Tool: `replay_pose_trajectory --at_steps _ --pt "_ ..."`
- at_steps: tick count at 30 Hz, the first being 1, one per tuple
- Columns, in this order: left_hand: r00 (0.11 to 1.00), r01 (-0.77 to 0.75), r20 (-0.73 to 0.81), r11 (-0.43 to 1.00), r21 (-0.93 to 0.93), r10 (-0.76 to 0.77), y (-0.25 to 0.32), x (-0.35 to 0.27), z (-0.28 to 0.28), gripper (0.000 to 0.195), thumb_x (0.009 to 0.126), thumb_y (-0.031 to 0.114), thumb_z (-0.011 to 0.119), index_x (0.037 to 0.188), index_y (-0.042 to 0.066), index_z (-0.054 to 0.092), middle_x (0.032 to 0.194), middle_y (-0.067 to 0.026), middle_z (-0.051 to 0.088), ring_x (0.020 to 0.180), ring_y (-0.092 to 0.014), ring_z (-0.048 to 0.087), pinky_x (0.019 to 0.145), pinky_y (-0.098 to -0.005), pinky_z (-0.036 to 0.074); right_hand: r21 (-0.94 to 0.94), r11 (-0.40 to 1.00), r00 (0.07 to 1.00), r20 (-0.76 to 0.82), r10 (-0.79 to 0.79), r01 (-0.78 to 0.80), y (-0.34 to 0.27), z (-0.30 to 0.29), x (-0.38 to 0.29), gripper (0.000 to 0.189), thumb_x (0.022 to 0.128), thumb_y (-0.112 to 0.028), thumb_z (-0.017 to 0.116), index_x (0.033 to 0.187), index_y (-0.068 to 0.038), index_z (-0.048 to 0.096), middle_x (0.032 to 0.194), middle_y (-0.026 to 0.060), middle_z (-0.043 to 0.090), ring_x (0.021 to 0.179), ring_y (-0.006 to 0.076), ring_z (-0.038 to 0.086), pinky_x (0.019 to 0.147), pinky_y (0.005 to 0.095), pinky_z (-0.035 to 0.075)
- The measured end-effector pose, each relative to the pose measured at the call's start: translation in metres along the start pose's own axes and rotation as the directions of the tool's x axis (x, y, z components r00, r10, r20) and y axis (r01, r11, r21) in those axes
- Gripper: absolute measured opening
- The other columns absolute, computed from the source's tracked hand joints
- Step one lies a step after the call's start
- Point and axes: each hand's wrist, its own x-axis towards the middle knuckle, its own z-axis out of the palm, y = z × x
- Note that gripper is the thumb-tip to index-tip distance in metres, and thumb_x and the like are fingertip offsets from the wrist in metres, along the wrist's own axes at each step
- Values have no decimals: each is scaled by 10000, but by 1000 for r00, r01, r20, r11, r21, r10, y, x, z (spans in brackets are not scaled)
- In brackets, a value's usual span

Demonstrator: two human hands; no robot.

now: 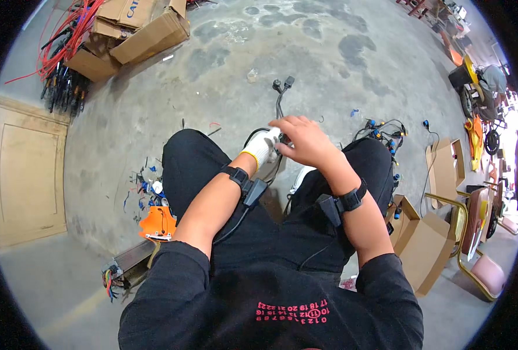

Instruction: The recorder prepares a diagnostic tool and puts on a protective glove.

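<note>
In a white knitted work glove with a yellow cuff, my left hand (265, 143) is closed around a bundle of black cables (279, 107) between my knees. My bare right hand (301, 139) is against the gloved fingers; its fingertips are bent over the same spot, and whether they grip a cable is hidden. Beyond both hands the cables run out to a black plug (277, 84) and a black rectangular connector (289, 81) above the floor. A cable loop bulges out beside the glove. Lower down, more cable hangs behind my left wrist.
Cables with blue connectors (374, 131) lie by my right knee. Blue and black scraps (147, 188) and an orange plastic part (158, 222) are on the left. Cardboard boxes (149, 41) stand far left, others (429, 249) right, near a metal-framed chair (460, 258). A person (490, 87) is far right.
</note>
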Motion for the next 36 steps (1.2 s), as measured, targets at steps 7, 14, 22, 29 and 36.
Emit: replay_pose_trajectory --at_steps 7,14,22,29,36 --pt "941 268 -144 935 -231 -305 14 -3 14 494 939 561 445 824 105 596 595 -42 535 406 -154 433 391 -328 374 -70 946 949 -33 315 -316 28 11 0 216 856 -228 595 939 -45 675 873 183 677 815 384 656 721 488 519" --pt "966 243 -38 949 -198 -256 -10 9 9 510 911 617 456 813 141 613 570 -27 504 429 -153 449 446 -341 381 136 960 969 52 240 -245 8 -4 -9 327 862 -325 638 1081 -83 635 961 168 664 889 368 658 769 461 531" --pt "961 183 -156 949 -255 -227 -26 23 -3 405 927 496 504 822 121 615 639 -30 546 460 -149 459 404 -331 347 107 994 1000 11 10 -11 -9 0 5 360 770 -208 619 1117 -127 663 1062 138 656 974 363 635 842 440 525" --pt "960 212 -151 963 -165 -237 3 -7 15 389 914 487 539 927 113 642 687 -47 582 482 -149 496 415 -330 386 -137 819 818 79 570 -557 25 13 -1 331 858 -277 615 1149 -121 649 1033 136 674 902 375 660 753 446 546" --pt "867 -496 -9 863 95 499 -48 23 -4 378 930 465 531 997 106 627 744 -74 603 495 -173 504 434 -345 425 9 997 993 -87 -75 77 -3 11 -2 389 845 -304 626 1209 -167 617 1029 126 673 895 371 675 711 449 551"
